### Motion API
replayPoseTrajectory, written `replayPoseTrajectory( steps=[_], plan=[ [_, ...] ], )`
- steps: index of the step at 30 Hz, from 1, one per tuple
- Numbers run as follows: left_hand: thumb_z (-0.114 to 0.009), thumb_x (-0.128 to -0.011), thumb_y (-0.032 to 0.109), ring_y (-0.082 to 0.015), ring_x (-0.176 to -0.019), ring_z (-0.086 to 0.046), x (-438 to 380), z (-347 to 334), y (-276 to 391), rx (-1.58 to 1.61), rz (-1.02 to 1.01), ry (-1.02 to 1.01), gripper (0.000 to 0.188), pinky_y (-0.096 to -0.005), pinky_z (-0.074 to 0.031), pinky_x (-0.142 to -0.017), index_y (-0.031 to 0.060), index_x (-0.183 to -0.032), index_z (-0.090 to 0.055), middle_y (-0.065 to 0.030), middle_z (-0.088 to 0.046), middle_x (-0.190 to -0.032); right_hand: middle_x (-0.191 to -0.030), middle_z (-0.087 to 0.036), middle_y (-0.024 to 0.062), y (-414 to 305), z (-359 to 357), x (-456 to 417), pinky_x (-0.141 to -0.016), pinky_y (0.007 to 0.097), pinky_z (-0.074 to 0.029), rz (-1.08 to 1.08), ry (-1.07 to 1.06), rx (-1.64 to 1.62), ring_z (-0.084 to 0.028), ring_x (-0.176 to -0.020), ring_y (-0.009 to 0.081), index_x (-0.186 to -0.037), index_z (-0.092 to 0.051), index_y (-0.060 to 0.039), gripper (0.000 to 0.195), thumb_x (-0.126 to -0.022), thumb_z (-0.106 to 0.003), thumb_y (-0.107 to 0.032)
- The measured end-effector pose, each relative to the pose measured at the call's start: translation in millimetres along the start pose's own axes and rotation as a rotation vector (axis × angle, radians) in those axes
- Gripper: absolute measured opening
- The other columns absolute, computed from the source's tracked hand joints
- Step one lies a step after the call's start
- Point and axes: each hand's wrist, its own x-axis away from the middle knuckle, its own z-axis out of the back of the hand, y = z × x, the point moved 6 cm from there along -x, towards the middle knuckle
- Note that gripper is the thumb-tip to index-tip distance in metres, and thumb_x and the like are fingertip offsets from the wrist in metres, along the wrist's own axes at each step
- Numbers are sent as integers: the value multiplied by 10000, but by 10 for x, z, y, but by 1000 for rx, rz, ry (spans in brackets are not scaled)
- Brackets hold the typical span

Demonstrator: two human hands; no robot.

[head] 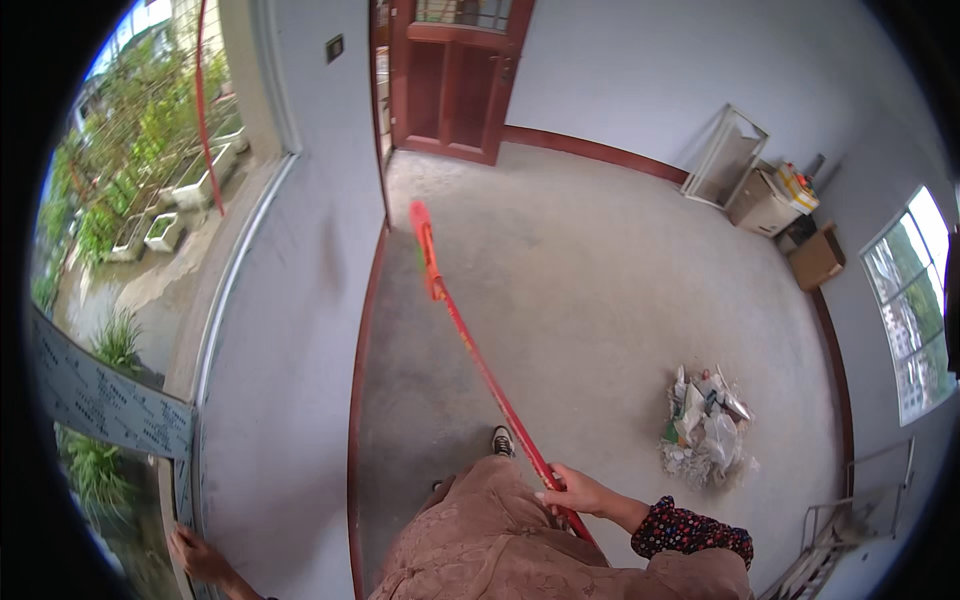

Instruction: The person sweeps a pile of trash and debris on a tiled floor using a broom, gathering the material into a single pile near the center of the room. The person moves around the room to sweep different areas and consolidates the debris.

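My right hand (576, 491) is closed around the red handle of a broom (487, 371), in front of my brown apron. The handle slants up and to the left, to an orange-pink head (424, 240) with some green at its side. Whether that head touches the floor, I cannot tell. At the lower left, my left hand (199, 555) has its fingers curled at the edge of a window frame (184, 480), which bears printed protective film. On the concrete floor to the right lies a heap of rubbish (709, 427), with plastic bags and dusty scraps.
A red-brown door (457, 90) stands ajar at the back. A pale framed panel (724, 157) leans on the far wall beside cardboard boxes (765, 202). A metal ladder-like frame (840, 525) is at the lower right. Planters (202, 180) stand outside the left window.
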Motion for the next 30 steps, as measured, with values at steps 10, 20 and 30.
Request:
replayPoseTrajectory(
  steps=[10, 20, 30],
  plan=[
    [-557, -963, 95, -331, -666, -514, 21, 363, 188, 141, -3, 38, 241, -435, -429, -619, -35, -764, -515, -158, -497, -732, -702, -439, -34, -539, -618, -1211, -402, 208, -341, -25, -139, -297, -379, -487, 30, -1073, -490, -53, 218, -1018, -497, -264],
    [-558, -965, 78, -321, -692, -513, 84, 163, 352, 207, 20, 107, 222, -433, -433, -642, -64, -796, -535, -153, -502, -744, -732, -509, 9, -490, -615, -795, -452, 249, -429, 45, -126, -58, -503, -544, 82, -1018, -481, -39, 283, -1013, -508, -321],
    [-571, -947, 229, -316, -570, -459, 126, 171, 273, 215, -44, 286, 377, -432, -398, -574, 59, -614, -525, -125, -478, -616, -638, -488, 22, -701, -582, -998, -390, 297, -399, 150, -73, -158, -469, -422, 125, -952, -457, -35, 286, -1010, -505, -311]
  ],
)
